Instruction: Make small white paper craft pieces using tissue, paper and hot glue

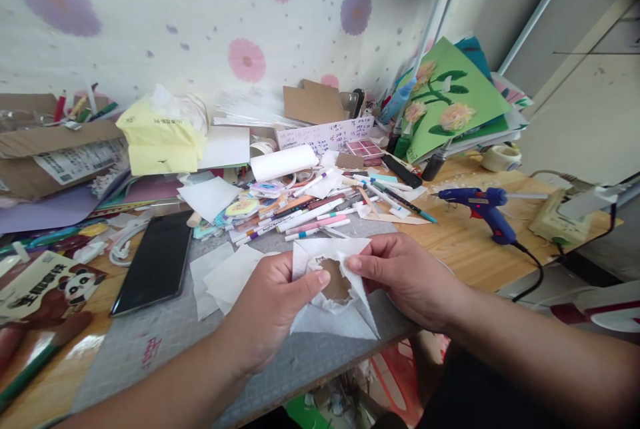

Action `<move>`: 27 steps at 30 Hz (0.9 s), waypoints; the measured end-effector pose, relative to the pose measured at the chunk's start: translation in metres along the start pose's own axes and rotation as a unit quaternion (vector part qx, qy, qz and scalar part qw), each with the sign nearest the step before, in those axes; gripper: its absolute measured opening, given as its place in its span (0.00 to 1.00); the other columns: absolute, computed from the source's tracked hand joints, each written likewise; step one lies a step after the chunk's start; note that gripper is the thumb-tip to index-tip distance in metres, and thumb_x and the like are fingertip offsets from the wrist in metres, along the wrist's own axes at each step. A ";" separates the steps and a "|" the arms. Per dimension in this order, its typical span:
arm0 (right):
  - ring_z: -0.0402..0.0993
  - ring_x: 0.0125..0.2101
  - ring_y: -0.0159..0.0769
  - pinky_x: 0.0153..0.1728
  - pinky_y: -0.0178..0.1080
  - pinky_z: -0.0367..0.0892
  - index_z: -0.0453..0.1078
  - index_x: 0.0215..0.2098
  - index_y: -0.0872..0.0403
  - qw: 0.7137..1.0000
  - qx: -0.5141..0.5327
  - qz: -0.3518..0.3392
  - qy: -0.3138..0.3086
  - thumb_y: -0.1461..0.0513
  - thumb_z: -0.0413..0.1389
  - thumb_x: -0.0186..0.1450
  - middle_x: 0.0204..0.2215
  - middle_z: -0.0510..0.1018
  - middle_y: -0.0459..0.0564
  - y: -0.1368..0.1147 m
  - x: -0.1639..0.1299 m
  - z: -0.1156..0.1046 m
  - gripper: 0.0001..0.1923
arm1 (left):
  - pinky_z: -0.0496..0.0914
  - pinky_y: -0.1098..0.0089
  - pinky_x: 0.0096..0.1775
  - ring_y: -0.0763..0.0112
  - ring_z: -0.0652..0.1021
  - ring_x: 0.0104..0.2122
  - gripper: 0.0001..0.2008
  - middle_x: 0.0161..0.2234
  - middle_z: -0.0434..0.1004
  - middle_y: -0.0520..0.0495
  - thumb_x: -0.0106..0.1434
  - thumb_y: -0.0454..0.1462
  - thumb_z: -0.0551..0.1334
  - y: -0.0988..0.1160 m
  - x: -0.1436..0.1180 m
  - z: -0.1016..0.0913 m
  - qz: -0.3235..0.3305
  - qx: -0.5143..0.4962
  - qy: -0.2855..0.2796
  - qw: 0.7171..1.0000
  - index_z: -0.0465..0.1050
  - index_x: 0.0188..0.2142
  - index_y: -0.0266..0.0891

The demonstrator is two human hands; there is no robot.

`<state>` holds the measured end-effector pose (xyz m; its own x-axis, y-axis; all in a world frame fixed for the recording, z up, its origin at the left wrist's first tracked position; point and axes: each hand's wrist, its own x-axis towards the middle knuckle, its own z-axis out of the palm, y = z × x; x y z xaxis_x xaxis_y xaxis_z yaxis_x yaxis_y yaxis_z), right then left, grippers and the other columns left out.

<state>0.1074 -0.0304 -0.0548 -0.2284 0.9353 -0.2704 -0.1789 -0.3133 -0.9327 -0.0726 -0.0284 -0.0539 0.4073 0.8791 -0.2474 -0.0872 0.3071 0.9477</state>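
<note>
Both hands hold a white sheet of thin paper [333,322] above the front of the grey cutting mat. Within its ragged, torn-looking middle shows a brown patch [336,280] that looks like cardboard. My left hand [273,302] pinches the sheet's left side, its thumb lying on the edge of the brown patch. On the right, my right hand [405,276] grips the upper right part between thumb and fingers. Several loose white paper squares [230,276] lie on the mat just beyond my left hand.
A blue hot glue gun [480,206] stands on the right, its cord near a power strip [565,216]. Several markers [310,216] are heaped beyond my hands. On the left lie a black phone [155,262] and a cardboard box [65,149]. The cutting mat [165,356] reaches the table's front edge.
</note>
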 end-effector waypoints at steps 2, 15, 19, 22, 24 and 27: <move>0.59 0.16 0.23 0.20 0.30 0.54 0.68 0.18 0.57 1.000 -0.016 0.000 0.017 0.57 0.66 0.49 0.13 0.68 0.40 0.000 0.002 0.003 0.14 | 0.69 0.67 0.34 0.65 0.76 0.29 0.08 0.28 0.79 0.48 0.56 0.39 0.64 -0.002 0.001 -0.001 0.006 0.028 0.010 1.000 0.76 0.32 0.36; 0.72 0.21 0.27 0.22 0.29 0.68 0.74 0.25 0.59 0.990 0.069 0.009 -0.121 0.57 0.61 0.57 0.21 0.76 0.47 -0.002 0.001 -0.014 0.11 | 0.71 0.69 0.32 0.67 0.78 0.26 0.11 0.30 0.81 0.44 0.55 0.33 0.65 0.003 0.006 0.000 -0.046 -0.184 0.002 0.982 0.77 0.39 0.34; 0.71 0.20 0.24 0.24 0.27 0.67 0.75 0.26 0.57 0.991 0.055 -0.011 -0.124 0.61 0.64 0.55 0.19 0.77 0.44 0.004 -0.001 -0.016 0.06 | 0.71 0.69 0.29 0.67 0.78 0.24 0.11 0.28 0.81 0.43 0.53 0.32 0.66 0.003 0.005 0.001 -0.062 -0.204 0.007 0.977 0.77 0.38 0.33; 0.69 0.18 0.23 0.22 0.27 0.65 0.74 0.22 0.56 0.994 0.034 -0.018 -0.101 0.60 0.66 0.52 0.16 0.76 0.43 0.006 -0.001 -0.012 0.08 | 0.71 0.69 0.28 0.67 0.78 0.24 0.10 0.27 0.81 0.43 0.53 0.33 0.66 0.001 0.004 0.003 -0.060 -0.191 0.017 0.980 0.77 0.37 0.33; 0.67 0.16 0.23 0.21 0.28 0.63 0.72 0.21 0.56 0.997 0.014 -0.015 -0.074 0.58 0.67 0.50 0.15 0.74 0.42 0.005 0.000 -0.008 0.11 | 0.71 0.69 0.30 0.67 0.78 0.25 0.10 0.27 0.81 0.45 0.53 0.33 0.66 0.000 0.004 0.004 -0.039 -0.172 0.024 0.984 0.77 0.37 0.34; 0.64 0.15 0.24 0.20 0.29 0.61 0.70 0.19 0.56 0.999 -0.037 -0.023 -0.023 0.57 0.67 0.48 0.13 0.72 0.40 0.002 0.001 0.000 0.13 | 0.70 0.70 0.33 0.70 0.77 0.26 0.08 0.27 0.80 0.48 0.54 0.35 0.66 -0.003 0.003 0.003 0.010 -0.120 0.048 0.992 0.76 0.35 0.36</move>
<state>0.1072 -0.0299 -0.0568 -0.2660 0.9394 -0.2164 -0.1193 -0.2548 -0.9596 -0.0687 -0.0276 -0.0568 0.3159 0.9132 -0.2575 -0.3131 0.3566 0.8802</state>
